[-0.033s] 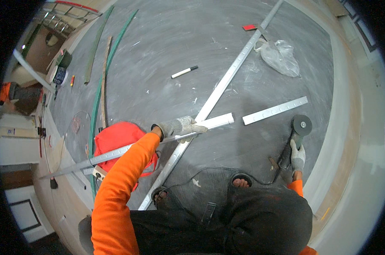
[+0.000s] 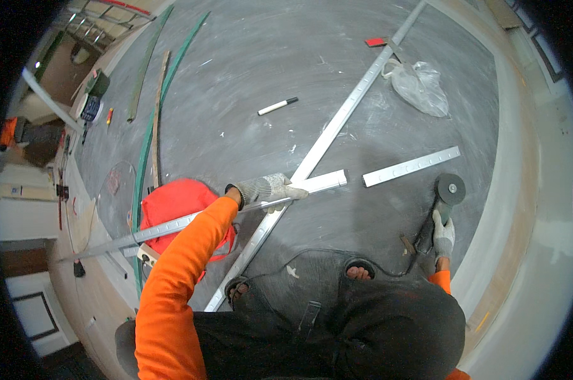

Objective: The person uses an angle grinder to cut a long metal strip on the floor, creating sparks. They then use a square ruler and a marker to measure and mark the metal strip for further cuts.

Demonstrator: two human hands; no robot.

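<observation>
I see a gray floor (image 2: 236, 57) near a pale wall (image 2: 542, 164). The left hand (image 2: 267, 189) grips a long strip (image 2: 172, 226), slanting forward and right; the right hand (image 2: 444, 237) grips a grinder (image 2: 443, 204), disc (image 2: 452, 188) forward.

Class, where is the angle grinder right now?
In the head view, the angle grinder is at the right, in the right hand, below the right end of the short metal strip.

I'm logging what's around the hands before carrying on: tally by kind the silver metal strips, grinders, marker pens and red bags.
Silver metal strips: 3 (one gripped by the left hand, one crossing beneath, one short piece)
Grinder: 1
Marker pen: 1
Red bag: 1
Total: 6
</observation>
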